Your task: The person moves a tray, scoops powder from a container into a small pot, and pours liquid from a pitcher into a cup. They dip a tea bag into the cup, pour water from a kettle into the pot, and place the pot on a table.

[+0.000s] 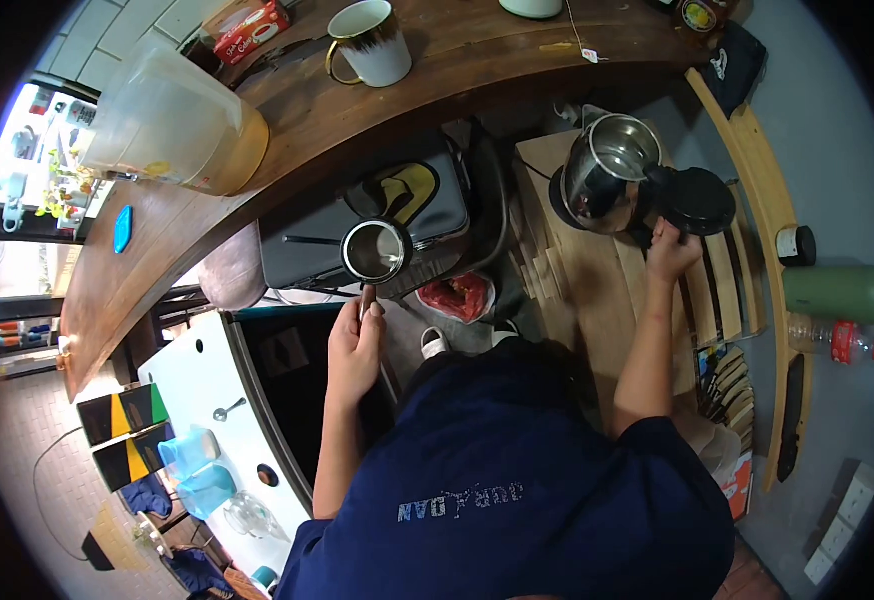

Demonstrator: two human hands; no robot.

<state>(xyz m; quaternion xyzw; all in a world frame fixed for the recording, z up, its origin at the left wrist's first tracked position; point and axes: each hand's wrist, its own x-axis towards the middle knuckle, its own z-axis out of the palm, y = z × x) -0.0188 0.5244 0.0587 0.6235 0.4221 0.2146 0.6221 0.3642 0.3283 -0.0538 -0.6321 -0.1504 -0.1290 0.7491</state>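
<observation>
My left hand (357, 338) is wrapped round the handle of a small metal pot (375, 250), held up over the floor with its open top showing. At the right, my right hand (673, 250) grips the handle of a shiny metal kettle (597, 185), whose black lid (695, 201) is flipped open. The kettle is by the wooden shelf, and its steel inside shows. Whether its base touches anything is hard to tell.
A curved wooden counter (307, 120) arches ahead, bearing a white mug (372, 50) and a large plastic pitcher (182, 125). A white-topped table (197, 370) stands at the left. Bottles, one green (837, 293), line the right wall. A red-filled bag (457, 298) lies below.
</observation>
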